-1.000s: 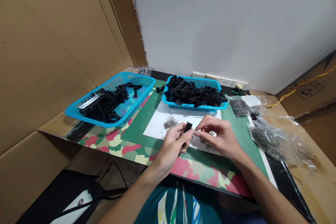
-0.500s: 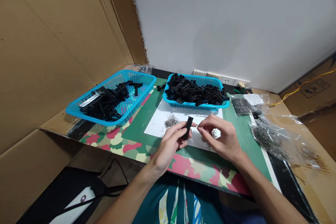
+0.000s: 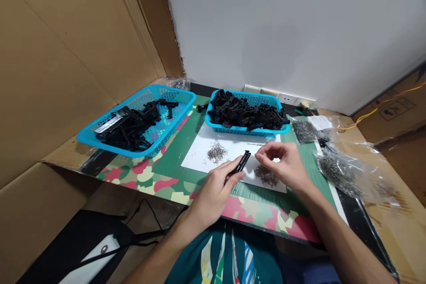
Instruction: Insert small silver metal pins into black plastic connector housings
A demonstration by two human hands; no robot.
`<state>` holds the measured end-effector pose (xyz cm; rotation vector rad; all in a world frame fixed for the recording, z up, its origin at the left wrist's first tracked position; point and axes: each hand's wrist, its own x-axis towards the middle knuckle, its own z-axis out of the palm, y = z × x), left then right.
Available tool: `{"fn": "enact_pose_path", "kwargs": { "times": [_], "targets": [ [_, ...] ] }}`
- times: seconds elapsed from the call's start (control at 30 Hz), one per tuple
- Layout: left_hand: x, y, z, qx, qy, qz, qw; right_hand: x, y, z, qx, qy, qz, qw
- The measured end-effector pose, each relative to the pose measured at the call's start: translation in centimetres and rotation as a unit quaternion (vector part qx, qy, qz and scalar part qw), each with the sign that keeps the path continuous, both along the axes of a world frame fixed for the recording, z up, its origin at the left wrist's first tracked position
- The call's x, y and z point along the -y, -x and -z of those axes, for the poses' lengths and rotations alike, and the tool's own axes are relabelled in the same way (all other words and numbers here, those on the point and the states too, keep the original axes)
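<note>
My left hand [image 3: 218, 186] is closed round a slim black plastic part [image 3: 242, 162], which tilts up and to the right over the white paper [image 3: 196, 159]. Just right of that part, my right hand [image 3: 281, 162] has thumb and forefinger pinched together. Whatever sits between those fingertips is too small to make out. Beneath the right hand lies a pile of small metal springs or pins [image 3: 266, 176]. A second small metal pile [image 3: 217, 151] rests on the paper, left of the black part.
A blue basket [image 3: 156, 146] with black parts stands at the left. Another blue basket [image 3: 246, 131], heaped with black parts, is behind the paper. Clear bags [image 3: 342, 173] of metal pieces lie at the right. Cardboard [image 3: 66, 53] walls the left side.
My left hand has turned the black part, so another face shows and it leans further right. My right hand has shifted slightly to the right and away from the part.
</note>
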<state>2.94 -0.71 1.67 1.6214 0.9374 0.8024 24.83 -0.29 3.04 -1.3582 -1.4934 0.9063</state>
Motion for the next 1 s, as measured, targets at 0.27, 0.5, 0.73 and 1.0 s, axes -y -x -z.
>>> {"fn": "enact_pose_path", "kwargs": {
  "times": [0.27,0.5,0.73,1.0],
  "targets": [
    [0.6,-0.5,1.0,-0.135,-0.092,0.001,0.987,-0.5,-0.5,0.4,0.054,0.111,-0.047,0.991],
    [0.7,-0.6,1.4,-0.143,-0.131,0.017,0.981,-0.4,-0.1,0.7,0.141,0.095,-0.029,0.985],
    [0.8,-0.7,1.4,-0.132,-0.123,0.015,0.983,0.0,0.2,0.9,0.199,0.054,-0.023,0.978],
    [0.8,-0.8,1.7,-0.102,-0.113,-0.005,0.988,0.0,0.3,1.5,0.192,0.034,-0.048,0.980]
  ]
}}
